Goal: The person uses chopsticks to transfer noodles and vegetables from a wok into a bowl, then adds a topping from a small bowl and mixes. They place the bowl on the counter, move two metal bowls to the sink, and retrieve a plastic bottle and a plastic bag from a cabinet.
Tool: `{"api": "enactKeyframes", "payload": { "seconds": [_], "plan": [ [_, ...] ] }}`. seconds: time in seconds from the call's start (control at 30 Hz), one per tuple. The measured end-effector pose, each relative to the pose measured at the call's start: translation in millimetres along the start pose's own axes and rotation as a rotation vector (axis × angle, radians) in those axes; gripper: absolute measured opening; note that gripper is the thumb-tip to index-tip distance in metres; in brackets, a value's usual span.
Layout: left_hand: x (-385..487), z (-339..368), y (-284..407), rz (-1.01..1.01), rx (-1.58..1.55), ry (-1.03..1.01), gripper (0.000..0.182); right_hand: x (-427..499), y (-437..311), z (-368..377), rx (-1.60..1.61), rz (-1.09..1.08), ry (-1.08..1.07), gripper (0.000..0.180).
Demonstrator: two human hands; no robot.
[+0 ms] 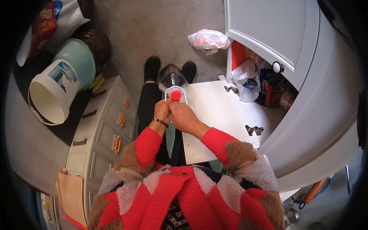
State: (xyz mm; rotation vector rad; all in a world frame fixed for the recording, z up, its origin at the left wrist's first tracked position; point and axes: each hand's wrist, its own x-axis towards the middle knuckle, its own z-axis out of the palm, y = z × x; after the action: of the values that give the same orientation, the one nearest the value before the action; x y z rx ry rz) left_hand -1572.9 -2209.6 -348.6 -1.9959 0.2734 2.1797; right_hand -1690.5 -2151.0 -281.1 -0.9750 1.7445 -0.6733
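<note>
A large clear plastic jug (pixel 172 77) with a red screw cap (pixel 175 95) and a white carrying handle is between the person's legs, its cap end towards the hands. My left hand (pixel 162 111), with a beaded bracelet at the wrist, is just below the cap. Against it rests my right hand (pixel 183 115), the fingers of both drawn together. What the fingertips hold, if anything, is hidden. Beside the right forearm lies a white cabinet door panel (pixel 212 115) with metal hinges (pixel 254 130).
At the right, a cupboard holds plastic bags (pixel 247 82) and packages. A tied plastic bag (pixel 209 40) lies on the floor. Along the left stand a drawer unit (pixel 97 138) with orange handles, a white bucket (pixel 54 92) and a pale green tub (pixel 82 64).
</note>
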Motion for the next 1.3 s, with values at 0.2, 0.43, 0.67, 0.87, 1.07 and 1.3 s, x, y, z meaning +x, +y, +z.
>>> {"api": "enactKeyframes", "payload": {
  "seconds": [0.2,0.43,0.67,0.87,1.07,1.3],
  "plan": [
    [21.2,12.7,-18.5,0.235,-0.075,0.127,0.019,22.2,78.3,-11.4,0.005,0.230,0.172,0.011],
    [30.8,22.6,-4.9,0.337,-0.186,-0.056,0.014,98.5,327.2,-65.7,-0.213,0.945,0.413,0.042],
    [23.1,27.4,6.2,0.299,-0.185,-0.084,0.013,158.2,414.0,-28.6,0.335,0.758,0.769,0.064],
    [25.2,29.2,9.8,0.293,-0.207,-0.117,0.012,183.8,409.9,8.7,0.664,0.722,0.734,0.061],
    [29.8,27.3,8.5,0.310,-0.199,-0.141,0.015,227.7,334.5,-2.5,0.986,0.819,0.879,0.031],
    [42.8,31.9,16.5,0.410,-0.114,-0.161,0.032,189.5,214.4,-22.8,1.037,0.541,0.699,0.011]
  ]
}}
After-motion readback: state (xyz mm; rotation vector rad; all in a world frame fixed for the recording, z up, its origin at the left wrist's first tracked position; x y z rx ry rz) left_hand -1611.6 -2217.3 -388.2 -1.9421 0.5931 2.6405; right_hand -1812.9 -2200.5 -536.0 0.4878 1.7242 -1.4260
